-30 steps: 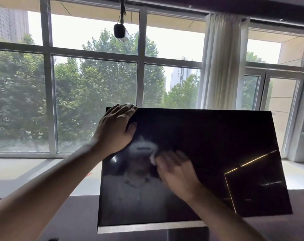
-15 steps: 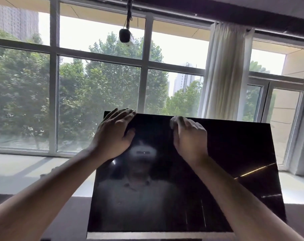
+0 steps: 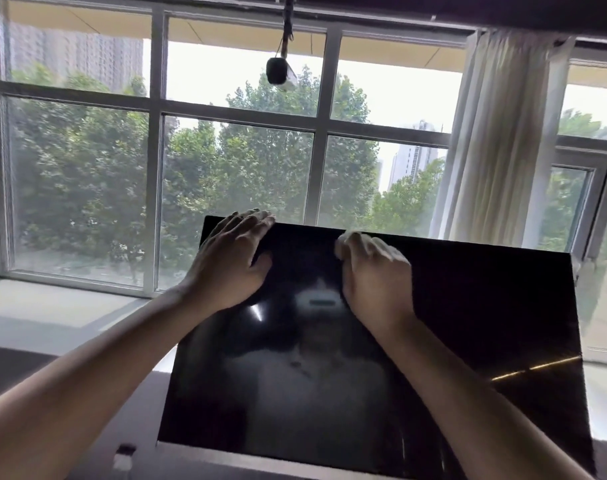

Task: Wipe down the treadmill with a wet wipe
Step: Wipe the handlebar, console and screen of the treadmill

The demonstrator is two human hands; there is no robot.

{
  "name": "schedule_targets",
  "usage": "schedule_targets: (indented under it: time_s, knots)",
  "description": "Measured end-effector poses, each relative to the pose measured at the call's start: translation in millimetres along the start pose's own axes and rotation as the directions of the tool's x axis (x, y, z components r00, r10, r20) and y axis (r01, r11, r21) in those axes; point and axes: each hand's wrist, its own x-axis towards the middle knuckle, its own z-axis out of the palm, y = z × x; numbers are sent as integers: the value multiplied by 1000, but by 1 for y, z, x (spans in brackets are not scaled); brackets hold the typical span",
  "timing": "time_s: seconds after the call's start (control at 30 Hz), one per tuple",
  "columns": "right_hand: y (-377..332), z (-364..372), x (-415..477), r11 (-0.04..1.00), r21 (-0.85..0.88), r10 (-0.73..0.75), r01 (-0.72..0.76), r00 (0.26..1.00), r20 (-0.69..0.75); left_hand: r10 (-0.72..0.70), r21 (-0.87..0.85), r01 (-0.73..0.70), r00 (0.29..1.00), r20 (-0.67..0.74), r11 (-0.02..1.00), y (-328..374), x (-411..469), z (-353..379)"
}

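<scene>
Up at the top edge of the treadmill's black screen (image 3: 468,323), both hands are at work. The left hand (image 3: 231,263) lies flat on the upper left corner, fingers straight and close together, their tips reaching over the top edge, thumb spread out onto the glass; it holds nothing and simply rests on the panel. The right hand (image 3: 375,277) sits just beside it, a little to the right, near the middle of the top edge, knuckles raised and fingers bent down over a wet wipe (image 3: 355,236). Only a pale scrap of the wipe shows at the fingertips and along the far side of the hand, pressed against the glass; the rest is hidden under the palm. The two hands are apart, a dark strip of screen between them.

The screen tilts back toward the person, glossy, with a blurred reflection in its centre and a thin bright streak low on the right. A grey bar (image 3: 260,459) runs along its bottom edge.

Behind it stands a big window (image 3: 239,123) with green trees outside, a white curtain (image 3: 496,133) hanging at the right, and a small dark camera (image 3: 278,71) dangling from the ceiling.
</scene>
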Motion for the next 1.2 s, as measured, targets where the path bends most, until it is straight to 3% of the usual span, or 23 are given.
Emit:
schedule_targets:
  time_s: [0.1,0.17,0.2,0.3,0.37,0.47,0.53,0.6,0.67,0.73,0.8,0.87,0.93,0.97,1.03,1.1,1.13,1.2]
  knots:
    - [-21,-7,-64,944,95,-329,316,926,183,-2,-20,3,999,39,1000,18,6,4]
    - [-1,-21,-73,919,62,-392,388,894,215,-18,-37,20,999,44,999,22,6,6]
    - [12,-25,-65,937,7,-343,348,921,185,-24,-36,26,999,47,999,23,5,6]
    - [23,-23,-28,998,-44,-41,45,996,74,-34,-17,35,998,51,999,23,3,9]
    - [1,-13,-33,1000,15,1,-2,995,97,-43,-9,44,998,41,999,23,2,10]
    - [-26,-10,-99,944,122,-328,305,900,287,-48,17,48,998,38,999,25,0,11]
    - [-16,-27,-119,889,100,-453,446,829,328,-33,65,30,999,38,997,26,-4,12]
    - [4,-36,-101,927,11,-363,375,890,278,-33,75,32,999,0,997,32,-18,14]
    - [19,-37,-69,988,-56,-135,144,980,149,-20,41,23,996,-82,999,41,-39,16]
    - [7,-34,-58,1000,-9,27,-26,992,121,0,18,2,990,-144,1000,51,-65,18]
    - [-18,-24,-88,996,39,-85,78,976,199,-6,6,7,990,-138,1000,58,-91,20]
    - [-35,-24,-137,938,111,-347,329,874,341,-34,-24,32,996,-88,999,59,-117,20]
    - [-28,-37,-158,891,137,-449,434,793,412,-115,-57,116,993,20,992,57,-147,20]
    - [-19,-41,-153,910,89,-405,405,822,401,-181,-69,186,980,77,980,56,-161,20]
    - [-2,-44,-126,986,-46,-142,162,946,291,-299,-75,315,939,173,946,57,-183,24]
    - [-8,-42,-105,995,-72,89,-75,974,207,-379,-86,413,888,262,907,63,-196,27]
    - [-22,-41,-106,994,-44,109,-102,973,203,-408,-106,458,858,311,883,67,-200,30]
    - [-55,-35,-135,999,38,-42,32,951,307,-444,-123,523,807,390,843,74,-207,34]
